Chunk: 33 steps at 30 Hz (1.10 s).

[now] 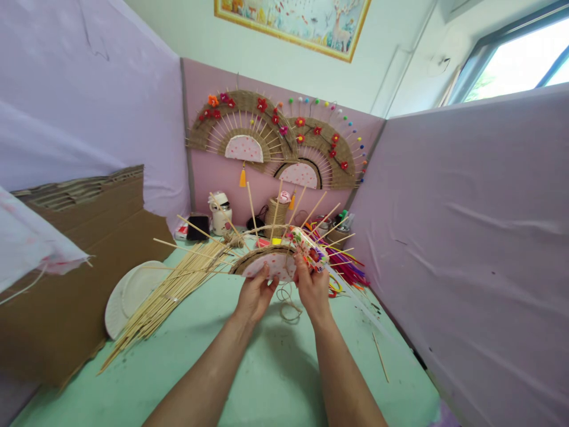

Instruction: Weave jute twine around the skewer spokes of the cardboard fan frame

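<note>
A half-round fan (271, 265) with a pink spotted centre, a brown corded rim and several thin sticks fanning outward is held up over the table. My left hand (256, 295) is closed on its lower edge, thumb on the front face. At its right end my right hand (312, 287) is closed too, thumb raised against the fan; the hidden fingers may also hold twine. A loop of thin twine (290, 311) hangs below, between the hands. Just behind my right hand shows a shiny flower-patterned object (311, 244), its kind unclear.
Bamboo sticks (166, 296) lie in a bundle at left, over white paper plates (128, 290) beside brown cardboard (89, 237). A white bottle (221, 213), a twine spool (278, 216) and coloured pipe cleaners (349, 267) are behind. Two finished fans (244, 148) hang on the pink panel.
</note>
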Tool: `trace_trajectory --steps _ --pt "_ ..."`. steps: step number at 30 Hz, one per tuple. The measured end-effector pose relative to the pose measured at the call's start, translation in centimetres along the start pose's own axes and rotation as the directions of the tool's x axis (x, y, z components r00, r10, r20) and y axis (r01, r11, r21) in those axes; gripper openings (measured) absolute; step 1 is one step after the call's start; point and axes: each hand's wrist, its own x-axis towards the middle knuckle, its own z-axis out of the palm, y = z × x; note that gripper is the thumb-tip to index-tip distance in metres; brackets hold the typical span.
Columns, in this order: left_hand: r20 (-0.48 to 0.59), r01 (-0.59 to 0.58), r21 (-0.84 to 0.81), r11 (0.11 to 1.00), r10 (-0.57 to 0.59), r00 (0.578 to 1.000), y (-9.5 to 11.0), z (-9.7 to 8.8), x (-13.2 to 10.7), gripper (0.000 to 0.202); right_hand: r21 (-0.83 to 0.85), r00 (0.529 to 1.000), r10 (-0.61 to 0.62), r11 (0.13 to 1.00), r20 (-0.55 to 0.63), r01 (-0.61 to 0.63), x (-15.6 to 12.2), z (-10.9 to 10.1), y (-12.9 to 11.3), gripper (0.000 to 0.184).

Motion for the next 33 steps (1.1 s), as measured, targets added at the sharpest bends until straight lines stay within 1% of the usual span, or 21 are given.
trace_trajectory --steps 3,4,12,25,33 --pt "-0.005 -0.004 -0.006 1.0 0.004 1.0 -0.01 0.07 -0.04 0.028 -0.025 0.996 0.026 0.999 -0.08 -0.028 -0.08 0.02 0.09 0.044" --pt "-0.005 -0.005 -0.006 1.0 0.005 1.0 -0.01 0.1 -0.06 0.028 -0.028 0.996 0.027 0.999 -0.086 -0.029 -0.1 0.04 0.12 0.043" --pt "-0.002 -0.003 0.002 1.0 0.003 1.0 -0.01 0.02 0.0 0.027 -0.041 0.996 0.011 0.999 -0.093 -0.015 0.01 0.07 0.11 0.04" --pt "-0.006 -0.009 0.004 1.0 0.009 1.0 -0.04 0.16 -0.13 0.03 -0.07 0.992 -0.034 0.997 -0.121 0.026 0.02 0.07 -0.05 0.041" --pt "-0.007 -0.007 0.003 1.0 0.007 1.0 -0.12 -0.06 0.06 0.028 -0.076 0.994 -0.024 0.997 -0.109 0.016 0.04 0.06 0.15 0.042"
